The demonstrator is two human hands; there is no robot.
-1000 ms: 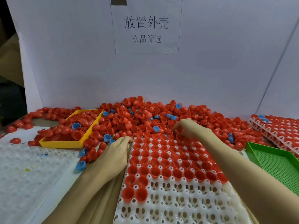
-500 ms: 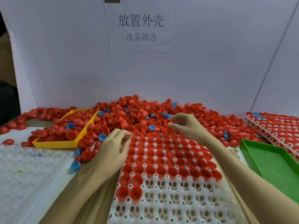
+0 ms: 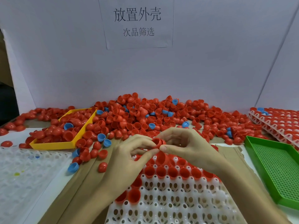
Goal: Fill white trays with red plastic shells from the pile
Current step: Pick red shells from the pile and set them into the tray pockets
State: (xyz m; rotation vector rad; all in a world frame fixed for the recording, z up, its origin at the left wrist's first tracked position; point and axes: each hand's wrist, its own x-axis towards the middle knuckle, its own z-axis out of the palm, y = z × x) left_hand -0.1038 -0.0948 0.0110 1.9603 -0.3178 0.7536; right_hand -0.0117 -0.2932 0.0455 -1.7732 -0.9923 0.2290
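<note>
Fingertips (image 3: 163,148) of both the left hand (image 3: 129,160) and the right hand (image 3: 186,147) are pinched together round one small red plastic shell (image 3: 157,141), held up just above the far rows of the white moulded plastic tray (image 3: 169,207), which is filled at the back and bare toward the near edge. The heaped pile of loose red plastic shells (image 3: 137,113) lies just beyond the tray. With two hands crowding one slippery cup, I reckon it could pop loose or seat crooked in its socket, and a stray blue plastic shell (image 3: 101,136) from the pile might get picked by mistake.

hands (image 3: 129,160) now together, pinching shell (image 3: 157,141)
</note>
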